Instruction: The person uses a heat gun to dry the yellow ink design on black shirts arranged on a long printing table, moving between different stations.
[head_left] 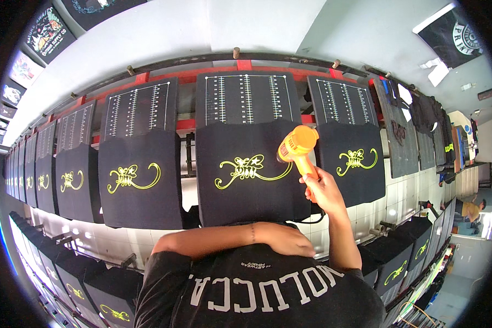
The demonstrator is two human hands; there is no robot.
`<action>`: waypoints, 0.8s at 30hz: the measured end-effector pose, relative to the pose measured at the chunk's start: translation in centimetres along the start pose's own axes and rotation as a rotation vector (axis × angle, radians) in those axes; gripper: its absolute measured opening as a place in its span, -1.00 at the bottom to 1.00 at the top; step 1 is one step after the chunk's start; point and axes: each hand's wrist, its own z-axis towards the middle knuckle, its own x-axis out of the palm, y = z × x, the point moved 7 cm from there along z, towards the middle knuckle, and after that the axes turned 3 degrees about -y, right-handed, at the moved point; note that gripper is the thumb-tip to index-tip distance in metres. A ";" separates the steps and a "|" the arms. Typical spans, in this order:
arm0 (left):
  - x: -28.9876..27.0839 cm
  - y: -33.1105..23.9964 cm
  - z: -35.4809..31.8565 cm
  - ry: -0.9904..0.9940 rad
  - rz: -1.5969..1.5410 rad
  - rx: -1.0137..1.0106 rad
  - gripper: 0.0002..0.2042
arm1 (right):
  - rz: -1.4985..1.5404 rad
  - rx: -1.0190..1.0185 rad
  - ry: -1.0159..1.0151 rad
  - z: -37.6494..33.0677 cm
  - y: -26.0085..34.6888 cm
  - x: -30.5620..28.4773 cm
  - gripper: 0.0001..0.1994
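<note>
An orange heat gun [298, 143] is gripped by its handle in my right hand [322, 191]. Its dark nozzle is turned down and left, above the right side of a black shirt [246, 202] stretched on a flat board. A neon yellow-green line print [251, 169] with curling tails lies on that shirt, just left of the nozzle. From below my right hand, a black cord [313, 221] bends back toward my body. Across my front rests my left forearm, with my left hand [290, 239] against my dark shirt near my right elbow; its fingers are mostly hidden.
Similar boards with printed black shirts stand in a row to the left [136, 186] and right [352, 164]. Red frame bars [244, 65] and a dark rail [194, 59] run behind them. Another row of printed shirts [101, 290] lies at my sides, behind me. Far right, a person [469, 209] is visible.
</note>
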 end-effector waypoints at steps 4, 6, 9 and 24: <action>3.1 -4.6 4.6 0.343 -0.200 0.095 -0.27 | -0.040 0.018 -0.026 0.4 -0.7 -1.0 -0.73; 3.3 -7.9 4.9 0.477 -0.342 0.065 -0.19 | -0.105 0.013 -0.012 0.4 0.1 -0.8 -0.72; 4.3 -9.9 5.0 0.583 -0.544 0.069 -0.10 | -0.125 0.056 0.000 0.8 -0.1 -1.4 -0.69; 0.3 -4.8 4.6 0.041 -0.144 0.116 -0.41 | -0.067 0.050 -0.022 0.0 -0.9 -2.9 -0.72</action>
